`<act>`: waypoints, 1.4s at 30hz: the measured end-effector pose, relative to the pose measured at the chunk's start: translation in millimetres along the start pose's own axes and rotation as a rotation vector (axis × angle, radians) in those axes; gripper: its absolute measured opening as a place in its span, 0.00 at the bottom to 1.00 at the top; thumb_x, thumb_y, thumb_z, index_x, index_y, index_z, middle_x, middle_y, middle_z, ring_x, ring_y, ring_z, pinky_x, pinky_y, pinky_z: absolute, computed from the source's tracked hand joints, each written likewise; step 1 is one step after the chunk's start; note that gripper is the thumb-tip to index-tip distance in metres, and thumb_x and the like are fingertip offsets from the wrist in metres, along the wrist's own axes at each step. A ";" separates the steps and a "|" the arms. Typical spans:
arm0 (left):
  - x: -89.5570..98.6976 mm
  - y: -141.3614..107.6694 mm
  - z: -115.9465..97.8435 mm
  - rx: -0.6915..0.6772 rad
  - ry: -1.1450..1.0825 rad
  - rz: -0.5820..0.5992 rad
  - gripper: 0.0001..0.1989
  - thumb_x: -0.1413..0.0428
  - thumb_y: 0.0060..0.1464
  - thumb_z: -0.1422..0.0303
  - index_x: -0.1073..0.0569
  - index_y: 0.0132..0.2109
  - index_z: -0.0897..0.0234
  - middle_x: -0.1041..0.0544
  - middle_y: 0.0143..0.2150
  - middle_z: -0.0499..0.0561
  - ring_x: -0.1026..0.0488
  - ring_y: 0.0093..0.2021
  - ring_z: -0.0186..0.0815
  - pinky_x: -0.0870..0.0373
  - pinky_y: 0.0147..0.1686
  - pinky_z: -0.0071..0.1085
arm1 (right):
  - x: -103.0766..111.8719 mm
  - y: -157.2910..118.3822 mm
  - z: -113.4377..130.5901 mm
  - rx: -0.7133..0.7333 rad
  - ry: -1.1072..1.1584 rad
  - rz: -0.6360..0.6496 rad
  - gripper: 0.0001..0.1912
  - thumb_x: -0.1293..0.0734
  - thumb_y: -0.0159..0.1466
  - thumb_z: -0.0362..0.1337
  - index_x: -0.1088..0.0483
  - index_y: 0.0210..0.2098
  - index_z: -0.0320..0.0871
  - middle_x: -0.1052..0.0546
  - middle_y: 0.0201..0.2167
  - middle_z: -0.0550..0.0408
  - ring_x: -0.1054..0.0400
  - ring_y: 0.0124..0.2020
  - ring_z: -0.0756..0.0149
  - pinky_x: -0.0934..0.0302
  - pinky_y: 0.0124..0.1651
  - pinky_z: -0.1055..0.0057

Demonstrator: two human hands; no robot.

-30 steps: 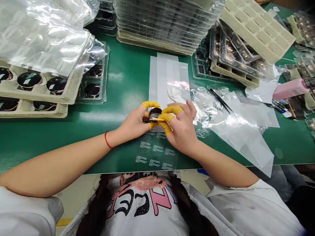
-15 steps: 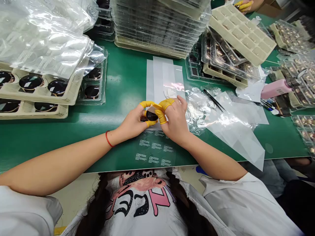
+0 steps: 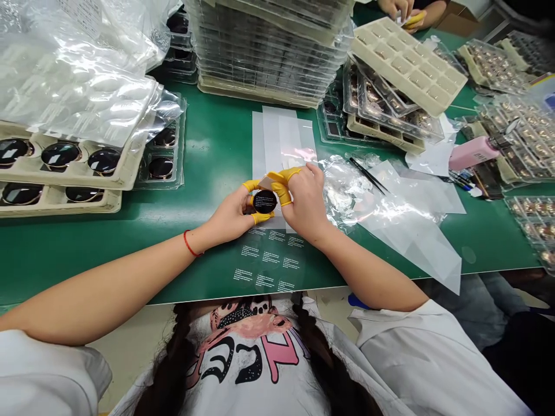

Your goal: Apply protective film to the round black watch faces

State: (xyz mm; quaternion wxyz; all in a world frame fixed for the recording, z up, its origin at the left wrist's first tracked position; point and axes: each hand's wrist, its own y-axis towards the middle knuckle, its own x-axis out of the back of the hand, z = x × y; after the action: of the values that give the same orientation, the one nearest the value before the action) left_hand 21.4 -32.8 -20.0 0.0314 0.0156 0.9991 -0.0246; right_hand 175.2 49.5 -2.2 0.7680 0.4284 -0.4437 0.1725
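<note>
Black round disc (image 3: 264, 201), small white lettering across the face; held over the green bench (image 3: 208, 144), back from the near edge, lettered side turned to view.

Left grip (image 3: 234, 214): clamped on the disc at its rim, thumb below, finger above; yellow finger cots (image 3: 261, 218) at the tips, red cord (image 3: 189, 243) round the wrist.

Right grip (image 3: 306, 195): fingertips together on a pale slip (image 3: 265, 183), just above the disc's upper rim; whether slip and disc touch, cannot tell.

Change within the last second: slip lifted from across the disc to its upper rim, right-side fingers off the face, lettering now wholly exposed. By judgement, slip parted or nearly parted, print left lying on the face and ready for a look at how straight and flat.

Between disc and near edge: clear printed sheet (image 3: 264, 263), rows of similar white lettering, flat on the bench. Beyond the disc: translucent strips (image 3: 260, 138), overlapping. Toward the right end: crumpled clear film (image 3: 340, 179), black tweezers (image 3: 368, 175) near it, pink bottle (image 3: 474, 153) farther along. Toward the left end: cream tray (image 3: 87, 180) of dark, gold-rimmed rounds. Farthest from the near edge: tall stack of clear trays (image 3: 269, 58).
</note>
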 end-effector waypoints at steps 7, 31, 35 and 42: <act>2.5 0.7 -2.8 0.035 -0.028 -0.007 0.27 0.35 0.47 0.72 0.37 0.52 0.62 0.25 0.41 0.48 0.24 0.39 0.31 0.26 0.40 0.29 | 4.7 8.0 -30.9 -0.112 0.361 0.026 0.10 0.42 0.68 0.45 0.36 0.43 0.47 0.26 0.39 0.53 0.33 0.39 0.63 0.37 0.48 0.60; 2.2 -4.1 -8.4 0.080 -0.012 0.009 0.35 0.38 0.52 0.68 0.46 0.62 0.65 0.23 0.31 0.46 0.24 0.36 0.32 0.30 0.39 0.29 | 51.1 46.4 -19.6 -0.281 0.864 0.167 0.17 0.32 0.60 0.43 0.32 0.46 0.44 0.26 0.34 0.56 0.29 0.37 0.67 0.31 0.47 0.61; 4.2 -4.0 -8.0 0.089 -0.030 -0.004 0.32 0.41 0.54 0.66 0.46 0.61 0.66 0.22 0.32 0.47 0.23 0.41 0.35 0.30 0.43 0.32 | 115.6 138.1 -42.7 -0.224 0.664 -0.135 0.08 0.31 0.60 0.37 0.31 0.40 0.47 0.24 0.40 0.57 0.29 0.40 0.68 0.31 0.43 0.69; 7.4 -4.2 -3.0 0.104 -0.076 0.013 0.29 0.42 0.56 0.63 0.43 0.60 0.65 0.22 0.36 0.50 0.22 0.43 0.37 0.31 0.48 0.36 | 112.6 298.4 -96.3 -0.307 0.298 -0.273 0.08 0.35 0.61 0.26 0.32 0.39 0.42 0.27 0.38 0.55 0.36 0.35 0.72 0.34 0.47 0.69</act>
State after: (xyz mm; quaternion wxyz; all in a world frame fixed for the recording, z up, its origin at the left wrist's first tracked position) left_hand 13.7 -36.7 -17.3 0.0686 0.0229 0.9944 -0.0769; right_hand 95.6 285.7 218.9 0.8972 0.3326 -0.2846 0.0592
